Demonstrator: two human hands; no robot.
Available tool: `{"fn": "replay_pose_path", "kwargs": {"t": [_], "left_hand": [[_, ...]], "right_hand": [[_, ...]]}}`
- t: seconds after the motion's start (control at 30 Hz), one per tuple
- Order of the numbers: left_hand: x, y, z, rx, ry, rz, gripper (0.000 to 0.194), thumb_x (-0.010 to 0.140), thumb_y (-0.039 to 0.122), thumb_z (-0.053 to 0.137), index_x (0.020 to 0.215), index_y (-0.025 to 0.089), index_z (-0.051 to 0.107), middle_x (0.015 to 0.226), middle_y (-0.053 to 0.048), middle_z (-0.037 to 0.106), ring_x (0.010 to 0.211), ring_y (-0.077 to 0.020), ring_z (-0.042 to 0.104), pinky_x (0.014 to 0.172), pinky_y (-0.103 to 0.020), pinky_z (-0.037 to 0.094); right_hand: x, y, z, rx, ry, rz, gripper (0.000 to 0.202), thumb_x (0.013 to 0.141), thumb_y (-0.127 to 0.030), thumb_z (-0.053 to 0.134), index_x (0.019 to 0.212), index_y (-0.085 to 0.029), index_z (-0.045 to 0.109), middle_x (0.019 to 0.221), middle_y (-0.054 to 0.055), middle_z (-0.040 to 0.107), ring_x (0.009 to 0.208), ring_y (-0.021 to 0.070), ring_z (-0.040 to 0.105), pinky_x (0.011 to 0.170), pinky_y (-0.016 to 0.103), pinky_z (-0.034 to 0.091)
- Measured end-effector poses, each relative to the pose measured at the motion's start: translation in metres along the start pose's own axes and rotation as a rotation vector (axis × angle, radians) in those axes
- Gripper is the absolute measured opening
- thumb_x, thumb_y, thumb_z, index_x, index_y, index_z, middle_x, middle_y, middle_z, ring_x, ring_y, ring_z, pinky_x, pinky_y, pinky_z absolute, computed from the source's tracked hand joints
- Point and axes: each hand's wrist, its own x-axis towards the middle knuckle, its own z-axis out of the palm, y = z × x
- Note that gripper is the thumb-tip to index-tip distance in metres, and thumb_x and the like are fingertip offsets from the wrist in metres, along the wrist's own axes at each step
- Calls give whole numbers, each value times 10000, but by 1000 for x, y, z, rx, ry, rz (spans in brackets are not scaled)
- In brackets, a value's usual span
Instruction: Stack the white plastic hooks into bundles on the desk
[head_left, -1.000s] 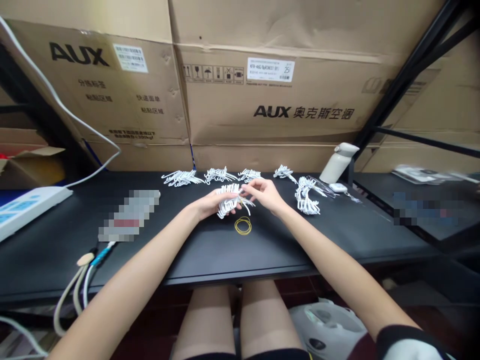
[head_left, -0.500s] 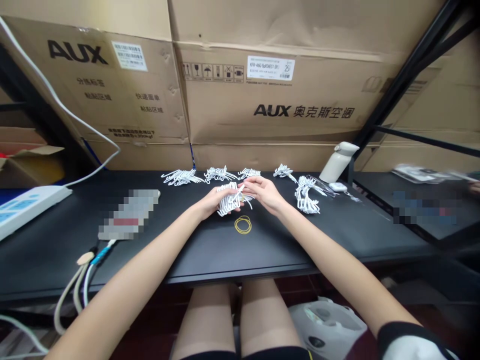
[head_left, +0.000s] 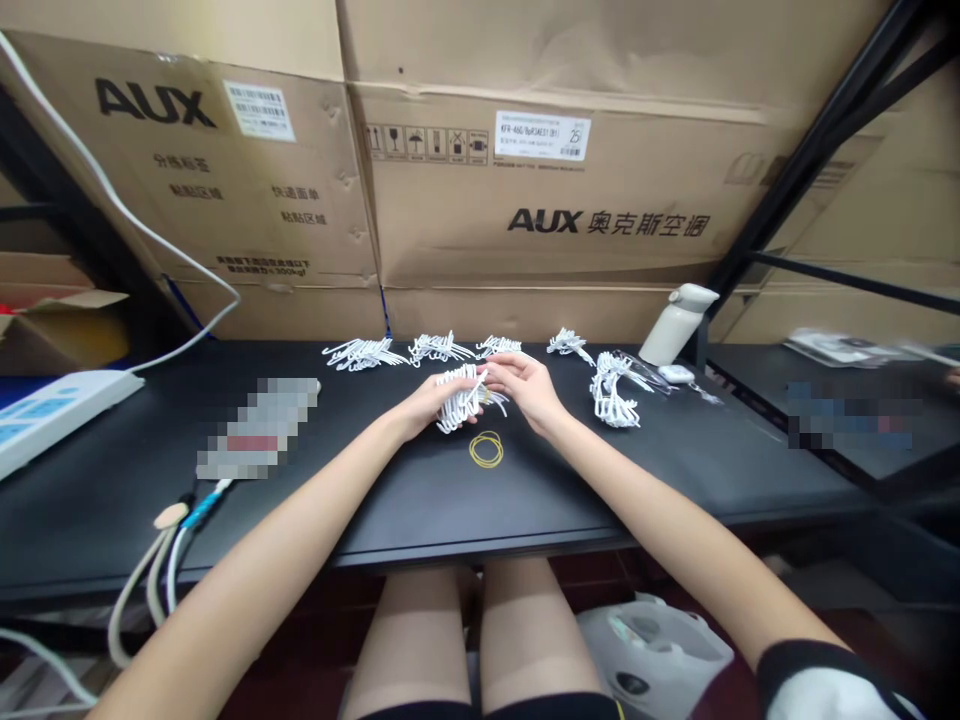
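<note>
Just above the table, my left hand (head_left: 429,402) is closed around a bundle of white wire hooks (head_left: 456,402), their bent ends lined up in a row. At the right end of that bundle, my right hand (head_left: 525,388) has its fingers pinched on a white hook whose tip pokes out between the hands; the fingertips are partly hidden. Below the bundle, yellow rubber bands (head_left: 486,450) lie on the black table (head_left: 480,510). Farther back are piles of similar white hooks (head_left: 364,354), and another bundle of white hooks (head_left: 615,395) sits to the right.
A white bottle (head_left: 679,325) stands at the back right against the rack post. On the left are a power strip (head_left: 67,415) and a blurred-out phone-like object (head_left: 259,430) with a cable. Large cardboard boxes (head_left: 540,250) wall the back. A plastic bag (head_left: 652,655) is under the table.
My right hand's fingers have curled in slightly closer around the end of the bundle. The left hand and the other things have hardly moved.
</note>
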Motion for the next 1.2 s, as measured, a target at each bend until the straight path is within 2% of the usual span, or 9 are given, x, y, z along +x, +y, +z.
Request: {"fn": "replay_pose_path", "kwargs": {"t": [0.17,0.37,0.53,0.8,1.0,1.2], "left_hand": [[-1,0,1,-7,-56,-37,450,776,377,654,1128,98,633,824,-145,736,662,-236,706,496,-252,513],[-1,-2,-1,11,-114,-20,441,773,430,665,1076,110,663,815,-125,732,612,-197,682,471,-240,498],[-3,-2,-3,83,-167,48,334,649,264,798,934,115,707,838,-88,729,608,-133,646,518,-206,496],[-5,0,-8,40,-186,-8,436,631,253,808,1026,115,687,912,-114,726,675,-152,656,545,-230,505],[-4,-2,-10,65,-224,39,420,611,197,812,1007,119,698,940,-116,727,667,-125,640,601,-220,501],[-5,-2,-10,4,-250,10,440,658,193,780,1078,116,670,935,-132,728,640,-129,642,564,-217,491]], "right_hand": [[-1,1,0,68,22,92,252,634,-337,791,775,-155,689,820,58,736,699,133,683,654,221,542],[-1,2,0,65,115,165,188,670,-298,770,732,-146,677,738,52,720,648,133,678,601,210,534],[1,2,-2,135,106,245,117,726,-239,733,748,-148,662,812,76,736,699,154,693,672,255,560],[2,-1,-3,115,51,226,70,758,-196,666,791,-141,693,827,73,744,698,136,691,615,204,537],[2,0,-3,119,88,243,47,716,-186,697,749,-153,706,771,52,734,682,129,674,611,205,532],[-1,-2,-1,-71,56,131,184,675,-305,731,793,-165,727,799,42,716,722,134,655,582,204,495]]}}
